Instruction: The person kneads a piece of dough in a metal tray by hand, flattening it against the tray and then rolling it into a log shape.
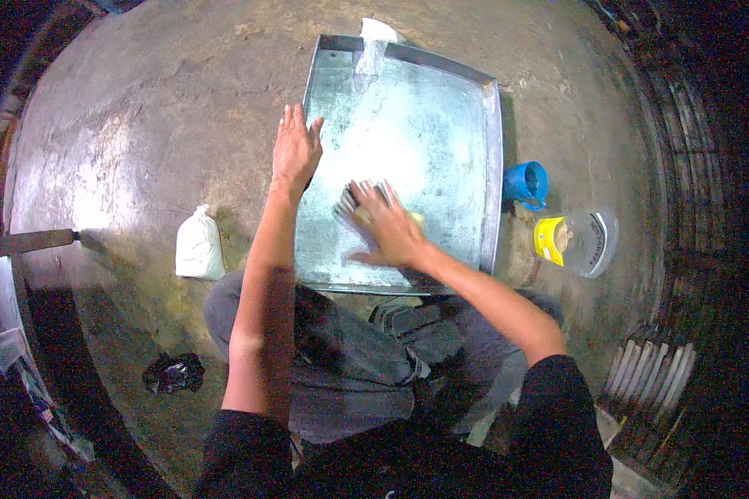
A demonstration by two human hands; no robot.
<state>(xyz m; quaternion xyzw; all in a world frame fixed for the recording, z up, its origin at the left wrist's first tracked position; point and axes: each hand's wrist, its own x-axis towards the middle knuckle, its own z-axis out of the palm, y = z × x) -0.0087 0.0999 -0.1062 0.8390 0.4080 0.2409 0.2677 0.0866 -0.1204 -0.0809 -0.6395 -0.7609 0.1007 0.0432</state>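
Observation:
A shallow metal tray point(449, 166) with raised rims lies in front of my crossed legs. My left hand point(298, 154) rests along its left rim, fingers stretched out. Over the tray's lower middle is my right hand point(389, 226), palm down with the fingers spread and smeared by motion. A bit of something pale yellow point(418, 219) shows at the edge of my right palm; most of it is hidden, so its kind is unclear. A clear plastic bag with a white top point(378, 35) hangs over the tray's far rim.
Right of the tray stand a blue mug point(526, 183) and a clear plastic container with a yellow label point(549, 239). A tied white bag point(200, 244) sits on the concrete floor at the left, with a crumpled black plastic bag point(173, 373) nearer. A wooden bar point(25, 244) juts in from the left.

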